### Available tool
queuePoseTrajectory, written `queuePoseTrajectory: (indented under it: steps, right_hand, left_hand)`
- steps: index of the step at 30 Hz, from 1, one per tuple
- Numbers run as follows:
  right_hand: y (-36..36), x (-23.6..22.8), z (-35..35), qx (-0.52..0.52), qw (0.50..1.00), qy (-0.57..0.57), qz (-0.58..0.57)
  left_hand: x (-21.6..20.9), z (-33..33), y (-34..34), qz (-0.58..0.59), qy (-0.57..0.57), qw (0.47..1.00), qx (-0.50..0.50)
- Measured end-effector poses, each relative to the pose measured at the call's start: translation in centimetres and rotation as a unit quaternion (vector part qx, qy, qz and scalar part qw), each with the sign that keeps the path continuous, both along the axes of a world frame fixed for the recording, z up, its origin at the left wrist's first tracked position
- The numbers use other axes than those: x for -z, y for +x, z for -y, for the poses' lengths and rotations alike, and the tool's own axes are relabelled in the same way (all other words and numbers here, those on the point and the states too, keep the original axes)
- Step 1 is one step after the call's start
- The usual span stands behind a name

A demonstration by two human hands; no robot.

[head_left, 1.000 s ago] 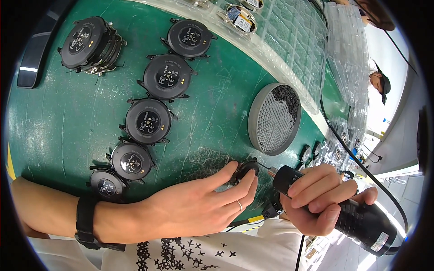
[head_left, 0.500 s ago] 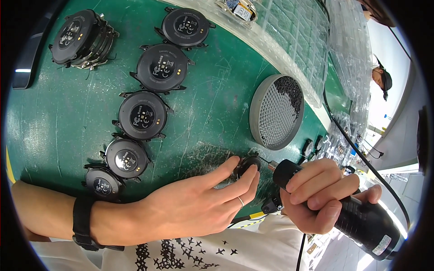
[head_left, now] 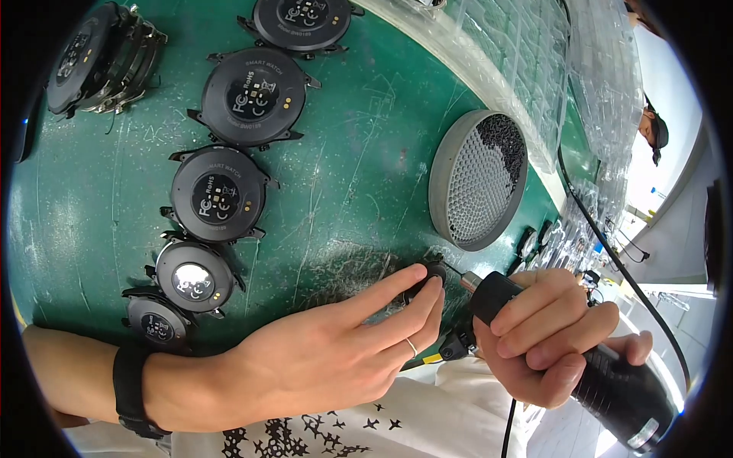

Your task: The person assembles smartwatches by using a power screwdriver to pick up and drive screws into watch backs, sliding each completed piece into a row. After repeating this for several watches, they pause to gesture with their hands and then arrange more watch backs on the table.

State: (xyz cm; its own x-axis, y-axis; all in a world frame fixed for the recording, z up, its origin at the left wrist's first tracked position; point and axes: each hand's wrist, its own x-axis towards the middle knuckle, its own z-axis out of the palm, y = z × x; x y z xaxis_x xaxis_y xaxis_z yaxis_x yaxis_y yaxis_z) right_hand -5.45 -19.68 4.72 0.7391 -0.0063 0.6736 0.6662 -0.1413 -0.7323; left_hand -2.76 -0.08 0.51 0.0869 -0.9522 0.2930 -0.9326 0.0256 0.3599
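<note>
My left hand (head_left: 351, 347), wearing a ring and a black wristband, holds a small dark watch case (head_left: 435, 272) against the green bench with its fingertips. Part of the case is hidden under the fingers. In my right hand (head_left: 546, 336) is a black electric screwdriver (head_left: 622, 397), gripped round its body. Its thin bit (head_left: 452, 268) points left and meets the upper edge of the watch case; the exact contact point is too small to make out. Left of my hands, a slanting row of black smartwatch cases (head_left: 217, 195) lies back side up.
A round grey perforated dish (head_left: 441, 183) with small black screws (head_left: 504, 149) stands beyond my hands. Stacked watch parts (head_left: 114, 65) sit far left. Clear plastic trays (head_left: 511, 53) line the far side, and a black cable (head_left: 595, 240) runs down the right. Another person (head_left: 653, 130) is in the background.
My view has shifted slightly, so the row of cases appears further left and higher. Both hands keep their holds, with the screwdriver bit still at the watch case.
</note>
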Motion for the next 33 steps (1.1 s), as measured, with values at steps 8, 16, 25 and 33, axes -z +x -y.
queuePoseTrajectory:
  steps: [8,16,25,33]
  right_hand:
    - [0.5,-0.8,0.1,-0.009,0.999,-0.038,0.001]
    - [-0.9,-0.4,0.9,-0.027,0.995,0.063,-0.069]
    - [-1.8,-0.5,0.8,-0.004,0.995,0.036,-0.096]
    - [-1.0,0.0,0.9,-0.016,0.994,0.014,-0.11]
  left_hand:
    - [-0.7,0.3,0.9,0.002,0.003,1.0,0.009]
    - [-0.8,0.4,0.8,0.025,-0.016,0.999,0.03]
    - [-2.2,0.9,0.3,-0.039,-0.016,0.999,0.021]
    - [-2.0,1.0,0.4,-0.054,-0.006,0.999,0.007]
